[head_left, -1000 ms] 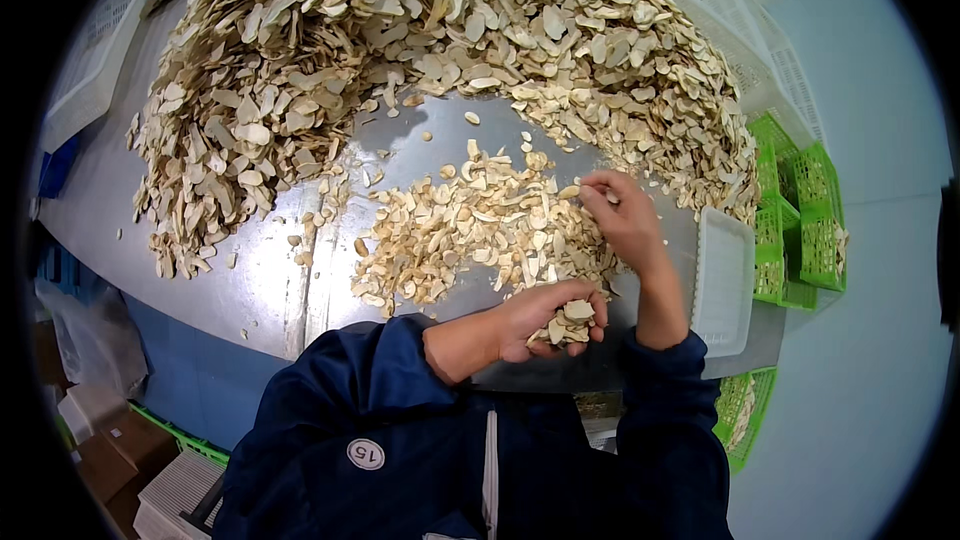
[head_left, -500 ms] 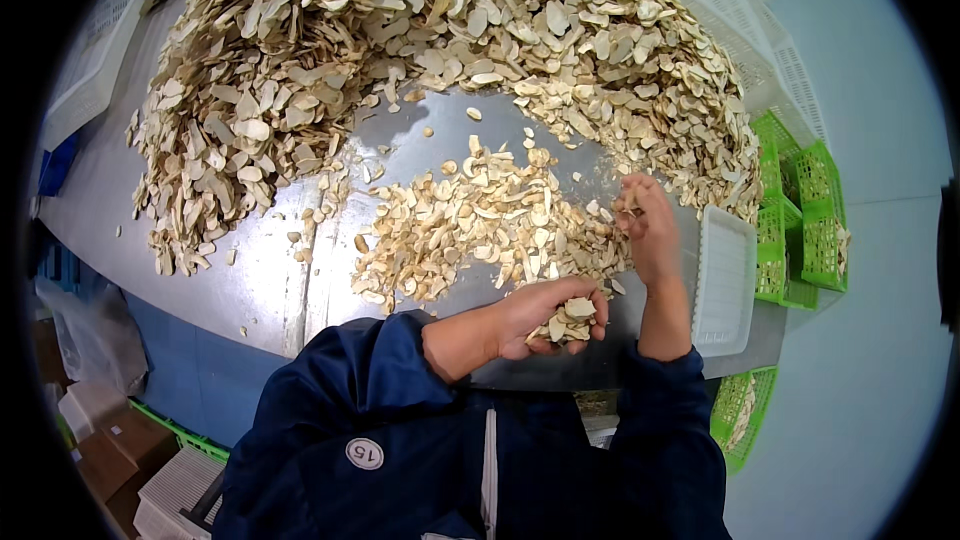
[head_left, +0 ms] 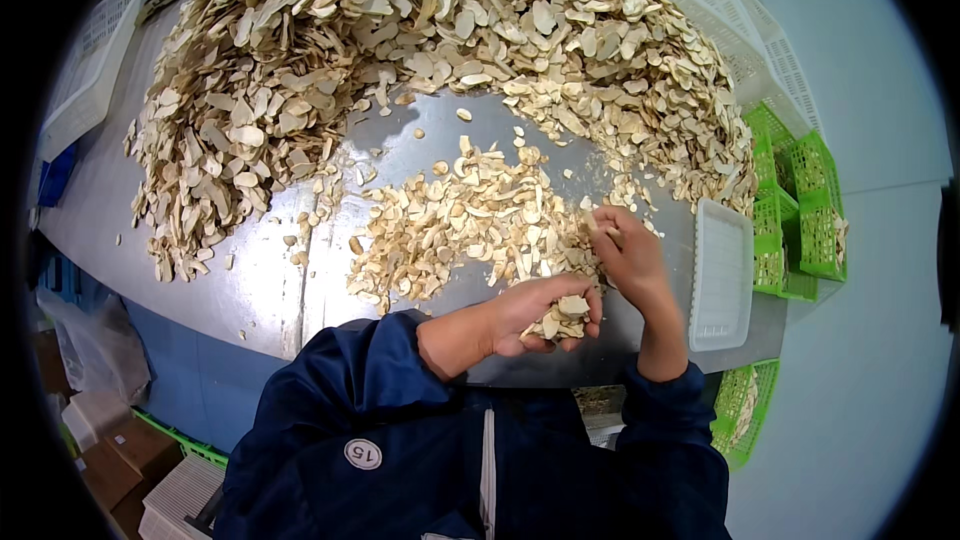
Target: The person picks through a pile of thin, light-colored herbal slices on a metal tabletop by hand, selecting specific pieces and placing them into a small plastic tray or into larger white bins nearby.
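My left hand (head_left: 530, 318) is cupped, its fingers curled round a handful of pale dried slices (head_left: 560, 320), just above the near part of the steel table. My right hand (head_left: 632, 258) is at the right edge of a small loose pile of dried slices (head_left: 480, 215); its thumb and fingers pinch what looks like one pale slice (head_left: 610, 231). Beyond the small pile, a much larger heap of flat, beige dried slices (head_left: 480, 20) curves round the back and both sides of the table.
A shallow white tray (head_left: 722, 280) lies right of my right hand. Green baskets (head_left: 818, 180) stand off the table's right side, with another green basket (head_left: 765, 395) nearer me. White perforated crates (head_left: 95, 65) are at the far left and back right. A seam crosses the steel table (head_left: 265, 280).
My right hand has come down and leftward, from beside the big heap to the right edge of the small pile. My left hand stays nearly in place with its handful.
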`<state>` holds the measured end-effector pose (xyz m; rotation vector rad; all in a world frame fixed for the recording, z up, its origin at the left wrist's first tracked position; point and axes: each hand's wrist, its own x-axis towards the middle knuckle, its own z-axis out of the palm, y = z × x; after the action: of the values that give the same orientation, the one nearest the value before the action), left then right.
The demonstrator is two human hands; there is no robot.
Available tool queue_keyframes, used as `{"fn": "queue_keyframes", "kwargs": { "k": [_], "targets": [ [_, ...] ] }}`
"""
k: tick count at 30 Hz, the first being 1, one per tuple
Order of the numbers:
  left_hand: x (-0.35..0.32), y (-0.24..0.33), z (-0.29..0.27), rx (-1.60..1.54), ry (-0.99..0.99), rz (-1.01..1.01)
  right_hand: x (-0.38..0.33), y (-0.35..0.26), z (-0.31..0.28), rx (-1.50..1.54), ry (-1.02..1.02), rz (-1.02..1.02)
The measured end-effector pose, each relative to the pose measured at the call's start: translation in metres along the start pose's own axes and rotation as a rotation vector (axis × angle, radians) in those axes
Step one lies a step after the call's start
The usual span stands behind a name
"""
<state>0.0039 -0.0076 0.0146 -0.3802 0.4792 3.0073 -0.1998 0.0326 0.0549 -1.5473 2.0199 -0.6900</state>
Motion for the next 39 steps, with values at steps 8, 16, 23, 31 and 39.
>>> {"fn": "queue_keyframes", "kwargs": {
  "k": [8, 16, 23, 31, 39],
  "targets": [
    [0.003, -0.001, -0.001, -0.039, 0.001, -0.014, -0.018, 0.029, -0.015, 0.588, -0.015, 0.291],
    [0.005, -0.003, -0.004, -0.056, -0.01, -0.008, -0.002, 0.029, -0.004, 0.733, 0.019, 0.132],
    [0.003, -0.002, -0.004, -0.021, -0.012, 0.006, 0.002, 0.009, 0.006, -0.199, 0.164, -0.07],
    [0.003, -0.004, -0.003, -0.039, -0.009, -0.004, 0.006, 0.009, -0.001, -0.131, 0.078, -0.02],
    [0.002, -0.003, -0.001, -0.005, -0.01, 0.009, -0.014, 0.038, -0.024, 1.221, 0.067, 0.198]
  ]
}}
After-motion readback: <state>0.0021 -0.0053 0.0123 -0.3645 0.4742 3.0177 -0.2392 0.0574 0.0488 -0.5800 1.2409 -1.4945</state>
